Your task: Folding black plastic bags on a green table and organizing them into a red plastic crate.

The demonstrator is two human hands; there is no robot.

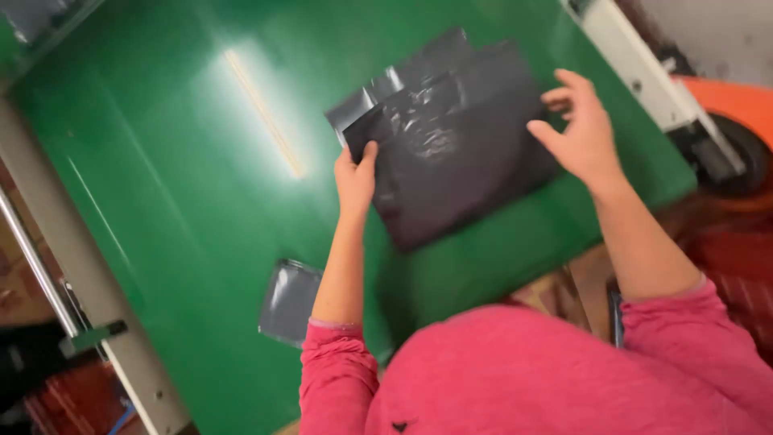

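- Left hand (355, 179) pinches the black plastic bags (451, 137) at their nine-o'clock edge; a loose grip could let the slick stack slide across the green counter (177, 201).
- Right hand (581, 133) hovers at three o'clock, fingers spread, grasping nothing; one-sided support could fan the sheets.

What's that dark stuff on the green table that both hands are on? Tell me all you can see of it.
The black plastic bags form a small stack of flat, glossy, slightly crinkled sheets, fanned so that several corners show at the upper left. The stack lies askew on the green table. The left hand presses its near left edge; the right hand is at its right edge, fingers spread.
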